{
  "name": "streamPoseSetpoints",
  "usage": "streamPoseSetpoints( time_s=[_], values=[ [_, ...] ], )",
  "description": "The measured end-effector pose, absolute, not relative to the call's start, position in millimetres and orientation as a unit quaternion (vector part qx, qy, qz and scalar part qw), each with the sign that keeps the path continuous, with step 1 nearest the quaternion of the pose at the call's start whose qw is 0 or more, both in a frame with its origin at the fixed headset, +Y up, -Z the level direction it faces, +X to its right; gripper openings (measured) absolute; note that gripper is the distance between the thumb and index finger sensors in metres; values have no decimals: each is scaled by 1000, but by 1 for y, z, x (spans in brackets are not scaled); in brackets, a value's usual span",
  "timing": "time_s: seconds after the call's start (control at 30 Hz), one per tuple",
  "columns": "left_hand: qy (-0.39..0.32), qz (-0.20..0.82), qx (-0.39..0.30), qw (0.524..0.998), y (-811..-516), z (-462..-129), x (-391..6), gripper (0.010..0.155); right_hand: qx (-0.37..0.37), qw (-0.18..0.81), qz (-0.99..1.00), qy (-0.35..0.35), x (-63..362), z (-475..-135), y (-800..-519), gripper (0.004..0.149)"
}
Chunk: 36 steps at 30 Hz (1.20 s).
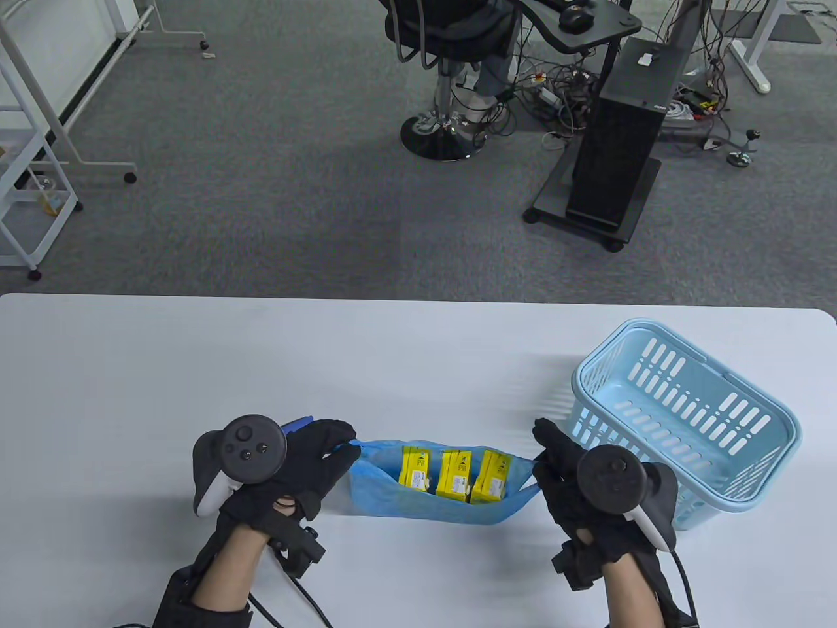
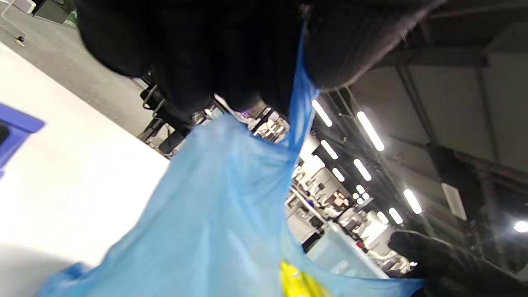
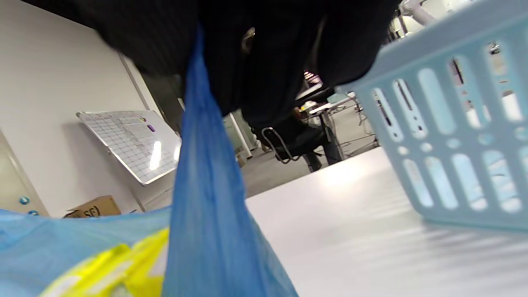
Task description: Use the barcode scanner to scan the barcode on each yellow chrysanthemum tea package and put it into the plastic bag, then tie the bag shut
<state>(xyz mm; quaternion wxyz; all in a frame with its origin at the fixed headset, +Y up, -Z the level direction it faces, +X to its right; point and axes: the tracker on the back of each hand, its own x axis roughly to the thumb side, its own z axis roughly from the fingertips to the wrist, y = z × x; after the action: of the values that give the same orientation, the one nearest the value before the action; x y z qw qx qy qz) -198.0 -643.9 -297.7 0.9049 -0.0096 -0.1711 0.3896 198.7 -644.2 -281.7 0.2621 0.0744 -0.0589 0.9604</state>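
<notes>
A blue plastic bag (image 1: 392, 497) hangs stretched between both hands near the table's front edge. Three yellow tea packages (image 1: 451, 476) stand side by side inside it. My left hand (image 1: 314, 451) pinches the bag's left handle; in the left wrist view the blue handle (image 2: 303, 90) runs up into the curled gloved fingers (image 2: 350, 41). My right hand (image 1: 556, 458) pinches the right handle, and the right wrist view has the blue strip (image 3: 198, 136) going up into the black glove, with yellow packaging (image 3: 115, 264) below. A blue object (image 1: 297, 424), mostly hidden, lies behind my left hand.
A light blue slotted basket (image 1: 686, 418) stands just right of my right hand, close to the table's right edge. The white table (image 1: 261, 366) stretches behind the bag. Beyond it are grey carpet, an office chair and a computer tower on a stand.
</notes>
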Motion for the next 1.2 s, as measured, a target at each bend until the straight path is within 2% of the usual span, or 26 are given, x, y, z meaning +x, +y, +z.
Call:
streamPoseSetpoints(
  time_s=[0.17,0.3,0.53,0.63,1.2],
  values=[
    [-156,451,16,879,-629,-300,-193,42,104,287,950,-69,188,-284,-614,65],
    [-151,451,10,880,-608,-311,-180,42,111,255,958,-74,177,-292,-593,64],
    [-127,464,35,876,-573,-318,-168,42,94,266,956,-81,179,-306,-567,64],
    [-126,434,36,891,-563,-319,-163,43,95,245,961,-84,176,-308,-553,64],
    [-104,334,63,935,-570,-295,-173,43,61,188,974,-109,179,-298,-573,65]
  ],
)
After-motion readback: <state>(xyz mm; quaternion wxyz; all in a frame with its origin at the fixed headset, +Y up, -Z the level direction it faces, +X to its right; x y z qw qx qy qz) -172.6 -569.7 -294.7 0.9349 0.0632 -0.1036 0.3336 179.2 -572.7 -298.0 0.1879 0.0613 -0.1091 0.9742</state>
